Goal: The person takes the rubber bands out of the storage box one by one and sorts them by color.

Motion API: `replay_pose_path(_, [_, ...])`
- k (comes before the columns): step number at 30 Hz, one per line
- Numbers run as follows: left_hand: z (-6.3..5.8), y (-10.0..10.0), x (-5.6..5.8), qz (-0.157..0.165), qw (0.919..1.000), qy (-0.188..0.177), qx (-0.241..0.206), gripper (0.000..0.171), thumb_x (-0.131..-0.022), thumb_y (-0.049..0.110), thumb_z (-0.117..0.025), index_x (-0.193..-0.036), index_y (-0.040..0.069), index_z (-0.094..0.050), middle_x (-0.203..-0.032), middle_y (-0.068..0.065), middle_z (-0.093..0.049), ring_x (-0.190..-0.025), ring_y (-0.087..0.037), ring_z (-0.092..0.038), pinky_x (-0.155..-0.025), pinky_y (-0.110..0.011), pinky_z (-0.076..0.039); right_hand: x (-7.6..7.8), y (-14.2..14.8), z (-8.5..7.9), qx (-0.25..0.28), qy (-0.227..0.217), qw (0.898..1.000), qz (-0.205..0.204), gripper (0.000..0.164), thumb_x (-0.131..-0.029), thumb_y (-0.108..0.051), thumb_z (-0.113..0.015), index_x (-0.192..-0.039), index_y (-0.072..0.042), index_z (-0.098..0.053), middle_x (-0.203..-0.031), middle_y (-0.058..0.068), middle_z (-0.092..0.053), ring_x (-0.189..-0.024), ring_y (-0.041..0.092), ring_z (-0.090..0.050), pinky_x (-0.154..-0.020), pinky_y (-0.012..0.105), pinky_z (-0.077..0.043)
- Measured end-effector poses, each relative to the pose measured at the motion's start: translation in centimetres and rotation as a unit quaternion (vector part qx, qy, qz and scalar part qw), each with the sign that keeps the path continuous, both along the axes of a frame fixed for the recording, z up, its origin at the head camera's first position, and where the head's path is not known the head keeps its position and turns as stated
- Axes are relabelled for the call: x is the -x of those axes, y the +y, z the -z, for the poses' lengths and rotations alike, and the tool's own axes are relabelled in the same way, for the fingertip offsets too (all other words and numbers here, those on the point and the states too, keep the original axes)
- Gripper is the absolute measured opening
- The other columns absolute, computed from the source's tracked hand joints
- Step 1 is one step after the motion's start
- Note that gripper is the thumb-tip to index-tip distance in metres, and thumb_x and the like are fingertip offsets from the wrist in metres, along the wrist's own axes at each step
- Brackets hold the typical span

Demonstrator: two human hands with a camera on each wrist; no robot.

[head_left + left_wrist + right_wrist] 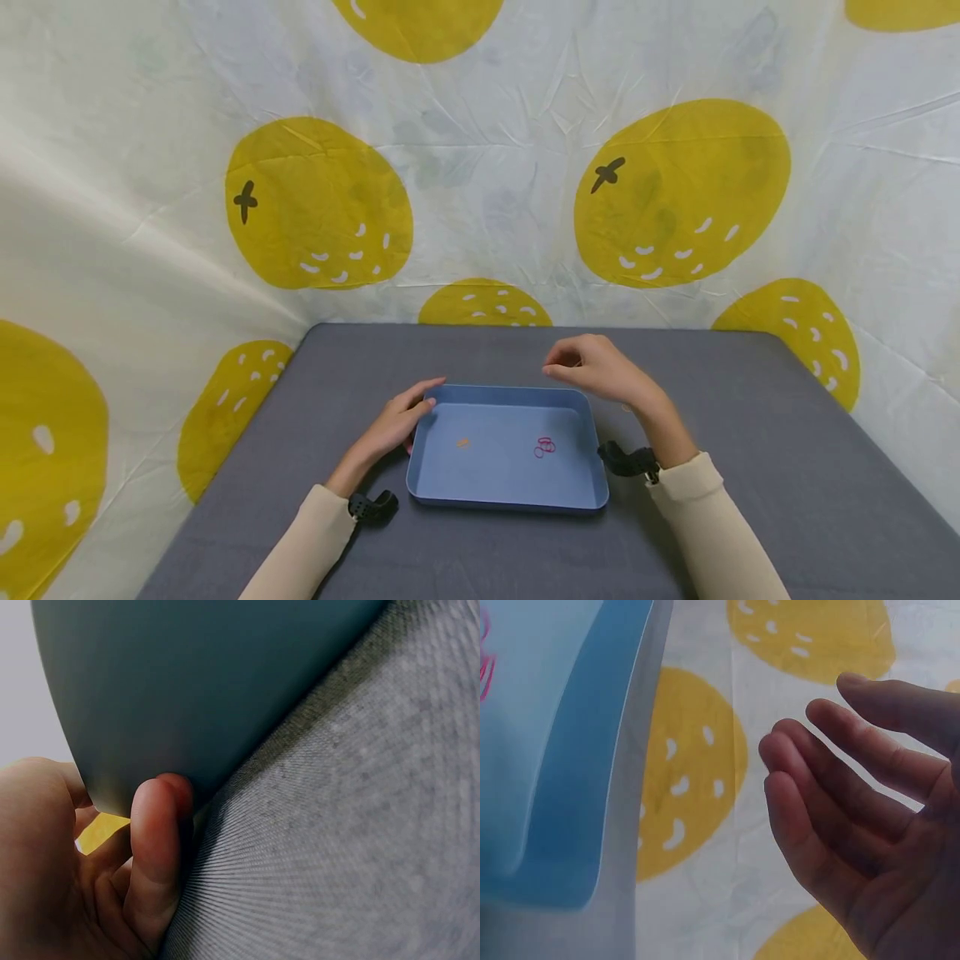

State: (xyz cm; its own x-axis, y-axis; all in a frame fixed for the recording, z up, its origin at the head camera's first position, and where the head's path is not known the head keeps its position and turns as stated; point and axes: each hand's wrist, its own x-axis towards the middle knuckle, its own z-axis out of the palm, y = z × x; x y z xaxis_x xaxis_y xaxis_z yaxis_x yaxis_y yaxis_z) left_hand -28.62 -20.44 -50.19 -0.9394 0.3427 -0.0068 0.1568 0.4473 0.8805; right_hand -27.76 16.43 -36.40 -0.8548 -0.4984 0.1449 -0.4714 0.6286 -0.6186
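A shallow blue tray lies on the grey table. My left hand holds its far left corner, thumb at the rim and fingers along the outside. The left wrist view has fingertips against the tray's outer wall. Inside the tray are several thin red rubber bands in a small cluster and, further left, an orange rubber band. Above and beyond the far right corner hovers my right hand. Its fingers are loosely bent, with nothing visible between them in the right wrist view.
A small pale loop lies on the table right of the tray, beside my right forearm. Grey cloth covers the table. A white curtain with yellow fruit prints hangs behind and at both sides. Each wrist wears a black camera strap.
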Motion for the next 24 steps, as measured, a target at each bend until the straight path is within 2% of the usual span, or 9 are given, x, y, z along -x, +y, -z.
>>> replay_pose_path(4, [0.2,0.0,0.0,-0.003,1.0,0.0,0.001,0.046,-0.11,0.037,-0.051,-0.155,0.035,-0.047,-0.111,-0.018,-0.064,-0.042,-0.021,-0.052,-0.043,-0.039,-0.054,0.0,-1.3,-0.1,0.008,0.005,1.0,-0.011,0.01,-0.098,-0.021,-0.072,-0.102,-0.014,-0.078,-0.096,0.001,-0.077,-0.087,0.012,-0.069,-0.083,0.036,-0.059])
replay_pose_path(8, [0.3,0.0,-0.1,-0.003,1.0,-0.004,-0.001,0.046,-0.109,0.037,-0.052,-0.155,0.035,-0.047,-0.113,-0.019,-0.064,-0.042,-0.021,-0.052,-0.043,-0.039,-0.054,-0.1,-2.2,-0.1,0.024,0.009,1.0,-0.016,0.011,-0.097,-0.02,-0.073,-0.103,-0.012,-0.078,-0.098,0.002,-0.077,-0.089,0.013,-0.071,-0.083,0.038,-0.06])
replay_pose_path(12, [0.4,0.2,-0.1,0.001,1.0,-0.003,-0.003,0.046,-0.109,0.036,-0.051,-0.155,0.034,-0.047,-0.11,-0.019,-0.063,-0.042,-0.021,-0.052,-0.042,-0.04,-0.054,-0.2,-2.9,0.2,0.032,0.01,0.999,-0.025,0.01,-0.097,-0.018,-0.073,-0.103,-0.011,-0.078,-0.097,0.001,-0.077,-0.088,0.012,-0.071,-0.082,0.036,-0.06])
replay_pose_path(17, [0.4,0.2,0.0,0.005,1.0,0.004,-0.001,0.046,-0.11,0.034,-0.05,-0.156,0.033,-0.046,-0.104,-0.018,-0.062,-0.041,-0.02,-0.052,-0.042,-0.041,-0.054,-0.1,-3.4,0.5,0.035,-0.001,0.999,-0.042,0.01,-0.097,-0.017,-0.073,-0.103,-0.01,-0.077,-0.098,0.006,-0.078,-0.087,0.012,-0.071,-0.08,0.033,-0.06])
replay_pose_path(24, [0.2,0.0,0.2,0.005,1.0,0.004,-0.002,0.046,-0.11,0.035,-0.05,-0.156,0.033,-0.046,-0.103,-0.018,-0.062,-0.041,-0.02,-0.051,-0.042,-0.041,-0.054,0.0,-4.8,0.9,0.037,-0.009,0.997,-0.064,0.007,-0.098,-0.019,-0.072,-0.101,-0.015,-0.077,-0.093,-0.002,-0.077,-0.084,0.012,-0.07,-0.075,0.031,-0.058])
